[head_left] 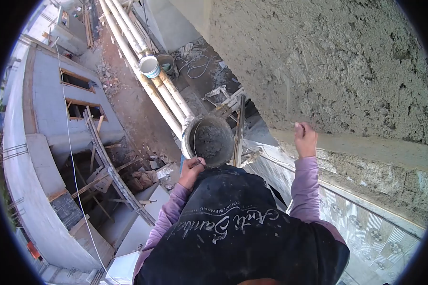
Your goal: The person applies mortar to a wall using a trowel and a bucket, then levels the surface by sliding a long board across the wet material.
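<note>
A round bucket (189,137) of wet grey mortar (211,141) stands in front of my body, by the end of the poles. My left hand (192,172) is closed at its near-left rim, where a thin wire handle runs up. Whether the fingers grip the rim or the handle is hard to tell. My right hand (306,139) is raised against the rough plastered wall (337,71), just above a smoother ledge (366,149). Its fingers are curled together, and what they hold, if anything, is hidden.
Long pale poles (164,97) extend away high above the ground. A white pail (149,66) and a darker bucket (166,61) sit on or beside them. Below lie rubble and a curved bundle of bars (111,166). A white cord (71,147) hangs at left.
</note>
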Demonstrator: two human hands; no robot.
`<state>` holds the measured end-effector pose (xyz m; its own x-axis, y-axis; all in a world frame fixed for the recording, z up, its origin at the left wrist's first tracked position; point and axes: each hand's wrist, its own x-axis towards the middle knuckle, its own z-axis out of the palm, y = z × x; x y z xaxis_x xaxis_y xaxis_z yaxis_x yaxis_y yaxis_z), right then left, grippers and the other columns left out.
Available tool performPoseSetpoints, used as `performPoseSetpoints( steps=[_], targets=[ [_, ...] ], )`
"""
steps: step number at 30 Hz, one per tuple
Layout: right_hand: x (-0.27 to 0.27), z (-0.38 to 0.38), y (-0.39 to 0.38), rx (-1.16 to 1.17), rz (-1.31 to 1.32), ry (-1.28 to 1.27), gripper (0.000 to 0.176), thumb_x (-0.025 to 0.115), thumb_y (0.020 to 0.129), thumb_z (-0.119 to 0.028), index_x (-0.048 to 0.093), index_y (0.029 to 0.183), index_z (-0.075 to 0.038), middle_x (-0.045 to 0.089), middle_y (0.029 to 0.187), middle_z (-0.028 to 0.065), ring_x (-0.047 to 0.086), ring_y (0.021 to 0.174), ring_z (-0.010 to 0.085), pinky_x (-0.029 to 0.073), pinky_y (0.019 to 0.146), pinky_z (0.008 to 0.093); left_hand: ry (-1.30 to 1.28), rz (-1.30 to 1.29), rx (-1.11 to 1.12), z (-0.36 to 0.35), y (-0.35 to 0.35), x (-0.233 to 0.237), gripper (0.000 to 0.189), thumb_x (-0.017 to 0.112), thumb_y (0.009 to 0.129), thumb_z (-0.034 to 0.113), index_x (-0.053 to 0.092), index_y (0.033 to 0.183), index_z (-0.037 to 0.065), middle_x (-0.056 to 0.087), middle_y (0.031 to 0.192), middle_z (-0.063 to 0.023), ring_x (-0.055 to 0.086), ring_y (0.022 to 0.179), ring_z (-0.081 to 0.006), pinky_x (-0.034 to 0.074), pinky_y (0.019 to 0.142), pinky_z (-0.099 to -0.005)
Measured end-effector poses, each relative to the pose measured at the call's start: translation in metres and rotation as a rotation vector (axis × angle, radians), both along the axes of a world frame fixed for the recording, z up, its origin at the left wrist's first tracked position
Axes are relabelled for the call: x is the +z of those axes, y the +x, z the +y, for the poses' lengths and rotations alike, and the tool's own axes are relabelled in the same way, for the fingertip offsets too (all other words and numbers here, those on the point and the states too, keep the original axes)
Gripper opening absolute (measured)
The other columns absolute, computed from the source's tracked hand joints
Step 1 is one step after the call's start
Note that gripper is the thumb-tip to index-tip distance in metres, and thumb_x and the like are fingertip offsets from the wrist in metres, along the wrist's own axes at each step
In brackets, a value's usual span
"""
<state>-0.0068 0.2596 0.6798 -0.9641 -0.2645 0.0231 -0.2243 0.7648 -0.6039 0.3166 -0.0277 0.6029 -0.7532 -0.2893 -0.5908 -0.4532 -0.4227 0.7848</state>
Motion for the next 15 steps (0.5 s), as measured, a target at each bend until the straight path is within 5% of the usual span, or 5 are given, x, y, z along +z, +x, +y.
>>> performPoseSetpoints(
  steps=[1,3,6,11,15],
  targets=[
    [0.003,0.003,0.025,0.010,-0.038,0.024,0.027,0.068,0.090,-0.027,0.065,0.084,0.000,0.063,0.063,0.0084,0.060,0.055,0.0171,0.047,0.054,0.0326,0.016,-0.006,-0.008,0.002,0.000,0.010,0.014,0.057,0.072,0.008,0.064,0.083,0.003,0.054,0.067,0.0049,0.047,0.063,-0.0055,0.035,0.058,-0.0220],
    [-0.026,-0.013,0.015,-0.005,-0.043,0.131,0.022,0.071,0.084,-0.024,0.069,0.089,-0.003,0.068,0.083,0.0222,0.068,0.081,0.0405,0.052,0.073,0.0462,0.098,-0.003,-0.044,-0.003,-0.012,0.009,0.014,0.058,0.074,0.008,0.063,0.087,0.004,0.053,0.070,0.0047,0.046,0.063,-0.0042,0.033,0.058,-0.0201],
    [-0.089,-0.031,-0.031,0.018,-0.020,0.224,0.029,0.068,0.086,-0.030,0.066,0.098,-0.005,0.069,0.095,0.0220,0.067,0.091,0.0415,0.053,0.079,0.0503,0.155,-0.018,-0.016,-0.004,-0.013,0.003,0.018,0.054,0.079,0.008,0.060,0.096,0.005,0.054,0.076,0.0020,0.046,0.063,-0.0069,0.033,0.056,-0.0205],
    [-0.123,-0.064,-0.081,-0.038,-0.034,0.298,0.034,0.064,0.088,-0.034,0.064,0.103,-0.004,0.069,0.099,0.0226,0.066,0.092,0.0422,0.053,0.081,0.0516,0.271,-0.048,-0.041,-0.005,-0.019,0.004,0.016,0.054,0.081,0.006,0.060,0.096,0.007,0.055,0.097,-0.0009,0.055,0.095,-0.0144,0.044,0.086,-0.0301],
    [-0.110,-0.066,-0.084,-0.134,0.040,0.163,0.034,0.064,0.088,-0.034,0.065,0.102,-0.003,0.068,0.097,0.0243,0.066,0.090,0.0437,0.053,0.079,0.0514,0.205,-0.040,0.021,0.003,-0.023,0.014,0.015,0.055,0.080,0.007,0.061,0.093,0.004,0.054,0.080,0.0019,0.047,0.069,-0.0064,0.037,0.062,-0.0204]
  ],
)
